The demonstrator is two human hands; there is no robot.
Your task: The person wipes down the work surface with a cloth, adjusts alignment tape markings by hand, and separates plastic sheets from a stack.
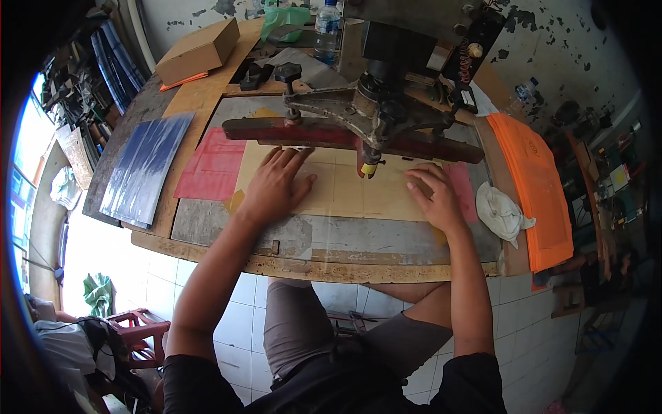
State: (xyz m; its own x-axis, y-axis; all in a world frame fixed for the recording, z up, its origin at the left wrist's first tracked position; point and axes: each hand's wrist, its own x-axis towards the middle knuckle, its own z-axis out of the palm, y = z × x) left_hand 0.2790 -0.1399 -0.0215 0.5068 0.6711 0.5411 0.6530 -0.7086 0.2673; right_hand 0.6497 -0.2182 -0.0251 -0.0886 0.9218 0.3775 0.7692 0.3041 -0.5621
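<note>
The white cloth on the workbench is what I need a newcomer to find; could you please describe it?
Find the workbench with the machine above it. At its right side, just left of the orange stack, lies the cloth. Unlike that flat stack, it is white and loosely crumpled.

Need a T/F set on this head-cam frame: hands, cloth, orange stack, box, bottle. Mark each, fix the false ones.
1. The left hand is open at the left part of the tan sheet. True.
2. The white cloth lies left of the tan sheet. False: the white cloth lies to its right, next to the orange stack.
3. The cardboard box sits at the back left of the worktable. True.
4. The right hand grips the water bottle. False: the right hand is at the tan sheet; the water bottle stands at the back.
5. The orange stack is on the right side. True.
</note>
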